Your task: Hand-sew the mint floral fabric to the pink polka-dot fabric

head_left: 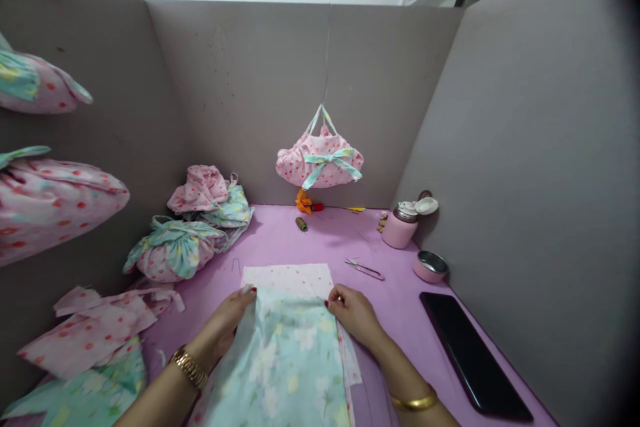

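Observation:
A mint floral fabric piece [295, 360] lies in front of me over a pale pink dotted fabric piece [287, 275], whose far strip shows beyond it. My left hand [231, 320] is closed on the far left corner of the floral fabric, thumb on top. At the far right corner, my right hand [353, 312] pinches the same fabric between thumb and curled fingers. More dotted cloth shows under the right edge. Thread snips [365, 269] lie just beyond my right hand.
Sewn dotted bags [175, 250] pile at the left, with loose fabric pieces [95, 327] nearer me. One bag [323, 160] hangs at the back panel. A pink jar [399, 230], its lid [430, 267] and a black phone-like slab [473, 353] line the right. A thread spool [301, 223] lies behind.

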Demonstrator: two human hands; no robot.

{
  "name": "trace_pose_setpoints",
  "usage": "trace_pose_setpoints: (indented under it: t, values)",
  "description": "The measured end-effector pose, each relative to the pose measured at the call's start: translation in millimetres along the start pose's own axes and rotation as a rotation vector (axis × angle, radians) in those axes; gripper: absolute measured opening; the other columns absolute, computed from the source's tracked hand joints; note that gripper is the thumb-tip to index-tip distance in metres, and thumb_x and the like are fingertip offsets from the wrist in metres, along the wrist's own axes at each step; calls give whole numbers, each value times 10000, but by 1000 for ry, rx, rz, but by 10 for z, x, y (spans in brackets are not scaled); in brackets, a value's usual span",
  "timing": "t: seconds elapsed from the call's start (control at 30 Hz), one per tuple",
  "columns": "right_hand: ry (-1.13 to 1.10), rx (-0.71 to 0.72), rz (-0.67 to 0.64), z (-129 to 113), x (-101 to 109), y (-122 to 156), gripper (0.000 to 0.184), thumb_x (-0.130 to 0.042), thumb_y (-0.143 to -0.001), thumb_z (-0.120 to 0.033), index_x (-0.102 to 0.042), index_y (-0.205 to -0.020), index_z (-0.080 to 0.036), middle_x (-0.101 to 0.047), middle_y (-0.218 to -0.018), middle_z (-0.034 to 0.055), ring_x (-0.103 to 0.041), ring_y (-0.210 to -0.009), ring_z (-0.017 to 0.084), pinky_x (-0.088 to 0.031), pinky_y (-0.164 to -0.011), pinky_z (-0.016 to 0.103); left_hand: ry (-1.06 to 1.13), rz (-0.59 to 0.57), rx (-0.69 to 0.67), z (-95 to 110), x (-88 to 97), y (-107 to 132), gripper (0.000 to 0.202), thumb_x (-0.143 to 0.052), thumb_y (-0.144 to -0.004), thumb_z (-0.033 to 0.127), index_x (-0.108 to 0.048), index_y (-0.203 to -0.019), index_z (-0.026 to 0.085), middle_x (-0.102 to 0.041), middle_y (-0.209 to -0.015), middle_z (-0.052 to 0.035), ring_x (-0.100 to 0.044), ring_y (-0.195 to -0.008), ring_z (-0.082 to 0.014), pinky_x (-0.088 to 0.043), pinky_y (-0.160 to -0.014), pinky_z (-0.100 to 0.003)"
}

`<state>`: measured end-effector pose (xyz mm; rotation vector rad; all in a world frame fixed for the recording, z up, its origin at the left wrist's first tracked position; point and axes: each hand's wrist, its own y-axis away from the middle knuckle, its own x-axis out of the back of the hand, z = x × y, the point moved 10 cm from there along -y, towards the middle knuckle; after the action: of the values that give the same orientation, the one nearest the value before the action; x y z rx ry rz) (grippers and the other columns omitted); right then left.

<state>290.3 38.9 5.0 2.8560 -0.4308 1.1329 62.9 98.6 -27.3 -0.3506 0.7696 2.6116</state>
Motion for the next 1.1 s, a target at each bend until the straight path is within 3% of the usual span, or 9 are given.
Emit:
trace_pose_setpoints:
  t: [0.17, 0.27, 0.43, 0.57, 0.7, 0.83, 1.1]
  values:
    - [-35, -4, 3, -4, 18, 2, 52, -534, -685, -191, -573, -652, -198, -496, -522, -48, -433, -505, 117, -249, -496, 213, -36, -24, -52, 32, -296, 93, 314, -659, -731, 374, -562, -966, 190, -719, -731, -23, -687, -695, -205, -534, -656, -291]
    - [-74, -8, 10, 1, 22, 3, 50, -530, -689, -196, -560, -650, -194, -479, -523, -47, -423, -506, 117, -249, -490, 209, -150, -70, -150, 134, -453, 171, 343, -713, -683, 351, -543, -934, 191, -693, -737, -14, -665, -679, -198, -513, -657, -288]
    - [-150, -10, 11, -15, 20, 8, 46, -518, -686, -179, -550, -656, -191, -458, -512, -52, -399, -488, 109, -262, -489, 202, -289, -12, -271, 240, -469, 218, 236, -650, -736, 384, -505, -717, 199, -598, -628, 50, -568, -581, -139, -425, -545, -215]
    - [-207, -5, 12, -53, 44, 15, 48, -512, -679, -162, -546, -655, -186, -437, -512, -57, -370, -479, 101, -258, -481, 200, -322, 43, -340, 327, -422, 239, 211, -663, -721, 349, -510, -700, 206, -548, -622, 74, -525, -616, -129, -396, -578, -197]
    - [-264, 8, 1, -89, 55, 29, 47, -510, -678, -154, -541, -654, -179, -422, -513, -60, -352, -481, 95, -248, -474, 197, -287, 32, -291, 277, -410, 233, 186, -655, -710, 350, -555, -714, 192, -624, -676, 34, -578, -687, -173, -430, -631, -225]
    - [-331, 17, -23, -111, 23, 34, 41, -507, -673, -149, -537, -655, -170, -424, -523, -56, -351, -491, 94, -251, -472, 197, -182, -4, -176, 90, -452, 162, 182, -618, -733, 360, -565, -720, 187, -642, -604, 16, -614, -595, -188, -462, -588, -259]
    - [-494, 19, -86, -163, -47, 30, 41, -517, -673, -195, -500, -649, -166, -412, -542, -49, -335, -493, 92, -261, -467, 203, -38, -66, -111, -81, -730, 94, 244, -633, -741, 406, -535, -783, 186, -614, -585, 14, -585, -517, -155, -451, -508, -241]
